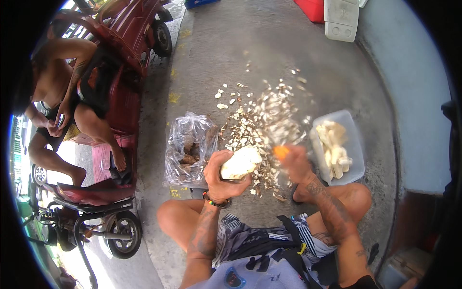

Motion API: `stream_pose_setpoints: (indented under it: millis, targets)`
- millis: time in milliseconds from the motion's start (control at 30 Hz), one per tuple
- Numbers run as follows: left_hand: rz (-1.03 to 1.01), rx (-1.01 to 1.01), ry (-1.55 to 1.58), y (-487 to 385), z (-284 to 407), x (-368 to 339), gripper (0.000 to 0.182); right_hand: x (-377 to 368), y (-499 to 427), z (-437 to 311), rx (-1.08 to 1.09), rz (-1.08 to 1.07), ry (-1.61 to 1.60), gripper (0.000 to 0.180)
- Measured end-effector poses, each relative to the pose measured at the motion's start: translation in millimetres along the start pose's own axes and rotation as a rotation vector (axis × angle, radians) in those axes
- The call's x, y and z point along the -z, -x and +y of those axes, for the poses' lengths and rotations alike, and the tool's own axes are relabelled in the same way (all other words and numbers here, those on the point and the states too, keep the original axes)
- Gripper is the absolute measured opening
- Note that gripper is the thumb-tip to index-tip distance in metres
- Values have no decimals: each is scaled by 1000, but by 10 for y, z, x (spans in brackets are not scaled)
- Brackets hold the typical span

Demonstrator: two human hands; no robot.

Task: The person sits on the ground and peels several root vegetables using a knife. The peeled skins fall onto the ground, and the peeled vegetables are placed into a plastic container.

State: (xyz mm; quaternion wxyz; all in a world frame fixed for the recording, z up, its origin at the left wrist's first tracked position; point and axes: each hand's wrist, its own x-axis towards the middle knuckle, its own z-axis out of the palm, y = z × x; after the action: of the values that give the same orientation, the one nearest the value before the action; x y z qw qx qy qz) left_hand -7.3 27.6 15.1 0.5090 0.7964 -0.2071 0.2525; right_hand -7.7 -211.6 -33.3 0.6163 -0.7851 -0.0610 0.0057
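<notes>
My left hand [227, 182] grips a thick, pale, mostly peeled root [241, 162], held up over the ground between my knees. To its right, my right hand [297, 164] is closed around an orange-handled tool [281, 152]; motion blur hides its blade. Beneath and beyond both hands spreads a heap of pale and brown peelings [274, 115], partly blurred. A clear plastic bag [177, 148] with brown, unpeeled roots [189, 159] lies left of my left hand. On the right, a translucent plastic container [355, 159] holds peeled whitish pieces [332, 144].
At left a person [68, 86] sits on a red three-wheeled cargo vehicle [115, 65], holding a small device. Its front wheel [124, 234] stands nearby. A pale wall [415, 90] runs along the right. A white cooler lid [341, 20] and a red container [311, 9] are at the top.
</notes>
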Motion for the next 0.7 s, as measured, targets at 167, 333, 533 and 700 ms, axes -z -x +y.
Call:
stream_pose_setpoints:
  millis: [167, 333, 533, 700]
  targets:
    - [-133, 20, 34, -18, 88, 68, 55, 235, -50, -169, 224, -199, -114, 77]
    - [-172, 60, 32, -70, 120, 36, 55, 128, 6, -225, 174, -245, -55, 79]
    - [-246, 102, 83, -124, 151, 53, 58, 71, 71, 78, 139, -251, 44, 77]
    - [-139, 127, 180, -122, 124, 102, 56, -21, 43, 449, -45, -278, 440, 64]
